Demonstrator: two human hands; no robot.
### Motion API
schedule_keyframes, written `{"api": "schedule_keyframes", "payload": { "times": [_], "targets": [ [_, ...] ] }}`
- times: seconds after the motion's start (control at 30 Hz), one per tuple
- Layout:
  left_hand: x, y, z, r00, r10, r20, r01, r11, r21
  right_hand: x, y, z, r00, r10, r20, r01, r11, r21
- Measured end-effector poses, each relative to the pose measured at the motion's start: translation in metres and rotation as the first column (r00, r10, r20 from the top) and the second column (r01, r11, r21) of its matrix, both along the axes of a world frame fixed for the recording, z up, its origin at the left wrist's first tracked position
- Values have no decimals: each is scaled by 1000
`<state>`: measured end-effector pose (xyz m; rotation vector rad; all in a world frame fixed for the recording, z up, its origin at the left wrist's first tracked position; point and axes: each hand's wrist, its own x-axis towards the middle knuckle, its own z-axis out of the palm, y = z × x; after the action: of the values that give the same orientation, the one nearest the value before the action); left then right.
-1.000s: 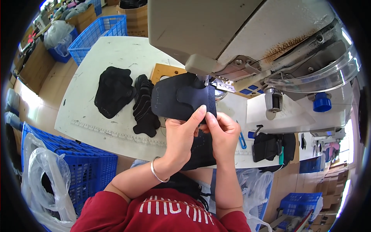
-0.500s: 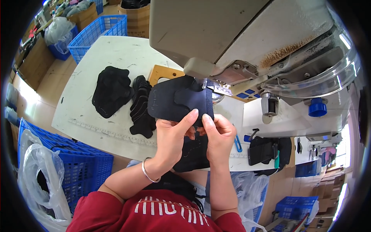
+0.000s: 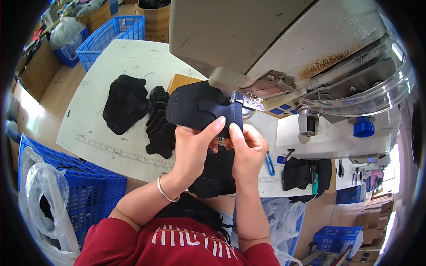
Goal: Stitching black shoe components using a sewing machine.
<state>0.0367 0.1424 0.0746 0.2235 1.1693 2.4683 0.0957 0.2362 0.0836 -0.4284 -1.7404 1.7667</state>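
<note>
A black fabric piece (image 3: 188, 103) with a smaller shaped patch lying on it reaches under the needle area of a sewing machine (image 3: 222, 40). My left hand (image 3: 195, 146) pinches its near edge between thumb and fingers. Close beside it, my right hand (image 3: 247, 148) grips the same edge near the right corner, thumb on top. The fingers under the fabric are partly hidden. Left of the fabric lie a row of overlapping black cut pieces (image 3: 160, 126) and a stack of larger black pieces (image 3: 126, 104). Another black piece (image 3: 217, 177) rests at the table's front edge, below my hands.
The white table (image 3: 97, 93) carries a ruler strip (image 3: 120, 153). Right of my hands lie a blue-handled tool (image 3: 270, 164) and a black phone-like object (image 3: 296, 178). Blue crates (image 3: 97, 190) and plastic bags (image 3: 55, 199) stand at the left.
The view has shifted slightly. Both hands still pinch the fabric's near edge, and the fabric has turned a little at the machine.
</note>
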Motion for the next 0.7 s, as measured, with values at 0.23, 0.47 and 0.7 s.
{"api": "schedule_keyframes", "payload": {
  "times": [0.23, 0.47, 0.7],
  "targets": [
    [-14, -1, 2, 999, -25, -46, 22, 997, -76, -9, -2, -2, 998, -32, -59, 33, 999, 11],
    [-21, 0, 17, 993, -27, -114, 20, 998, -61, -14, -11, 6, 996, -63, -65, 62, 998, -21],
    [-36, 1, 15, 982, -85, -166, 70, 993, -93, -15, -12, 1, 995, -64, -78, 65, 998, 8]
  ]
}}
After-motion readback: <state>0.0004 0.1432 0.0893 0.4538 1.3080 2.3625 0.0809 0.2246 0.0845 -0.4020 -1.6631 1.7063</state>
